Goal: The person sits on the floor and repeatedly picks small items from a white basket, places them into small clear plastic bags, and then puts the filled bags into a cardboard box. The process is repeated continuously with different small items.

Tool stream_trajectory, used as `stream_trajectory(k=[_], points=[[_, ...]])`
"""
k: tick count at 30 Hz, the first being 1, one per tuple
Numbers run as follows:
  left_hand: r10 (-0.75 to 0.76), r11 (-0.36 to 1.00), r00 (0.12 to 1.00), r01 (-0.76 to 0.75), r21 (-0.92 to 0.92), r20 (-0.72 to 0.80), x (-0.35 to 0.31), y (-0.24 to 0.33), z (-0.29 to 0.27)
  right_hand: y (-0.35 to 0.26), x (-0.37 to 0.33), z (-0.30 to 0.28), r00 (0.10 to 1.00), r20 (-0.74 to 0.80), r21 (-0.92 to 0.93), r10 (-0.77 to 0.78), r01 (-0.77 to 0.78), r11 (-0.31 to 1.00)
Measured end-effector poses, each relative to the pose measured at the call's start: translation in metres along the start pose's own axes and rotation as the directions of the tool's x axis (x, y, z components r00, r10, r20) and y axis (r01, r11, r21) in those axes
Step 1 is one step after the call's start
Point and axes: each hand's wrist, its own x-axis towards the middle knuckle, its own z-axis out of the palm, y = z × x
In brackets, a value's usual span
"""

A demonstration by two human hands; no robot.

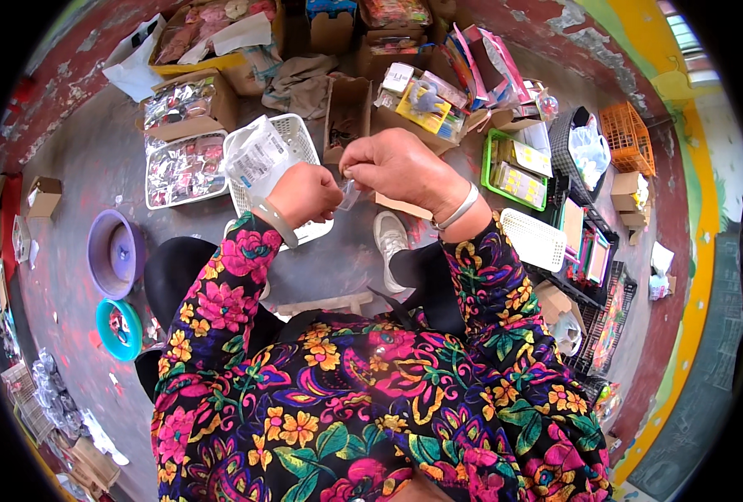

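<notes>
Both hands are close together in front of me. My left hand (306, 194) is closed, its fingertips pinching the edge of a small clear plastic bag (349, 197). Thumb and forefinger of my right hand (411, 171) are pressed together at the bag's upper part. Whatever the little bag contains is too small to make out. Just beyond my left hand is a white plastic basket (311, 149), partly hidden by that hand. A clear package with a white printed label (258, 155) lies across the basket's left side.
At the far left are a white tray (189, 203) of small packets and a box (191, 130) of packets. An open cardboard box (348, 109) stands ahead. A green basket (513, 134) and white basket (534, 238) stand right. Purple (104, 280) and turquoise basins (104, 330) sit left.
</notes>
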Motion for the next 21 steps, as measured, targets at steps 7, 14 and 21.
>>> stream_trajectory(k=[7, 14, 21], points=[[0.117, 0.993, 0.993, -0.117, 0.009, 0.022, -0.007, 0.002, 0.000, 0.019, 0.001, 0.015, 0.996, 0.091, -0.230, -0.015, 0.036, 0.973], [0.169, 0.978, 0.984, -0.174, 0.112, 0.053, 0.003, -0.012, -0.001, 0.023, 0.004, 0.023, 0.997, 0.077, -0.467, 0.027, 0.012, 0.884], [0.197, 0.977, 0.977, -0.202, -0.069, -0.077, 0.003, -0.008, -0.007, 0.021, 0.007, 0.028, 0.968, -0.249, -0.177, -0.023, -0.022, 0.984]])
